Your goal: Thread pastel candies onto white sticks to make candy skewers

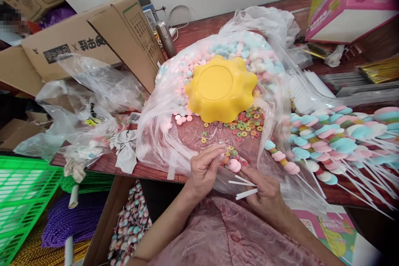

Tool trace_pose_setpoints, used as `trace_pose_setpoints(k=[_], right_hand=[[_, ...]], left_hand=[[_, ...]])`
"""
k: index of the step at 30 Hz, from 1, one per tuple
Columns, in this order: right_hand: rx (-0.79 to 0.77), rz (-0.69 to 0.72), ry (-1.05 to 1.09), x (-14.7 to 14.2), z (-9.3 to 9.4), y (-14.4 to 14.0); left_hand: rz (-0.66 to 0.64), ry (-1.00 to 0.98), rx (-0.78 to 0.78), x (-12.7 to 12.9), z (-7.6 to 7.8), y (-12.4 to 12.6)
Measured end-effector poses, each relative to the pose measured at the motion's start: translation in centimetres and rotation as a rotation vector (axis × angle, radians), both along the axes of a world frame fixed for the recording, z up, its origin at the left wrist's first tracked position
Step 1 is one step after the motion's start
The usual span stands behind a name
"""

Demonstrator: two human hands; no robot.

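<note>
Plastic bag (158,143) w/ pink+blue mallows (204,52)

The bowl (215,83) is plain bright yellow, the marshmallows (238,50) around it pink, pale blue and white, the small rings (249,122) green, yellow, orange and red, the sticks (247,194) white, the surface (193,35) reddish-brown with dark grain, and the crate (34,166) near left vivid green

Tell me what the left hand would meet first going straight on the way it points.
Most likely the small coloured rings just beyond the left hand, though its height above them is unclear, so it might pass over them.
</note>
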State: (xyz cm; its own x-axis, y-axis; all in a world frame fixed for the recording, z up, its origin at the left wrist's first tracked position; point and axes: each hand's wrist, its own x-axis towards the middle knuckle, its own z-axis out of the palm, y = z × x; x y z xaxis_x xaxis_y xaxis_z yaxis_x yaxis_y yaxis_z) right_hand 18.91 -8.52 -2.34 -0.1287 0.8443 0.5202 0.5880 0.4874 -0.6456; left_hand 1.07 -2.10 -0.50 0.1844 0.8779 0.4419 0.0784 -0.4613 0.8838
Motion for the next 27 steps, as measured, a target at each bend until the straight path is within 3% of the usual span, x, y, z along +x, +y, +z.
trace_pose_setpoints(k=[4, 9, 11, 18, 25, 27], right_hand=[[0.034, -0.011, 0.002, -0.1, 0.1, 0.0], [0.015, 0.023, 0.025, -0.5, 0.0, 0.1], [0.021, 0.008, 0.021, -0.6, -0.2, 0.1], [0.098, -0.021, 0.011, -0.3, -1.0, 0.2], [0.135, -0.06, 0.02, -0.1, -2.0, 0.7], [0.128, -0.051, 0.003, -0.1, -2.0, 0.9]], left_hand=[[-0.002, -0.031, -0.055, 0.8, -0.8, -0.3], [-0.005, -0.406, -0.486, 1.6, -0.6, -0.7], [-0.007, -0.487, -0.555, 1.7, -0.6, -0.6], [-0.008, -0.401, -0.495, 2.2, -1.6, -0.9], [-0.072, -0.169, -0.19, 3.2, -0.9, -1.7], [-0.083, -0.134, -0.165, 3.1, -0.8, -1.6]])
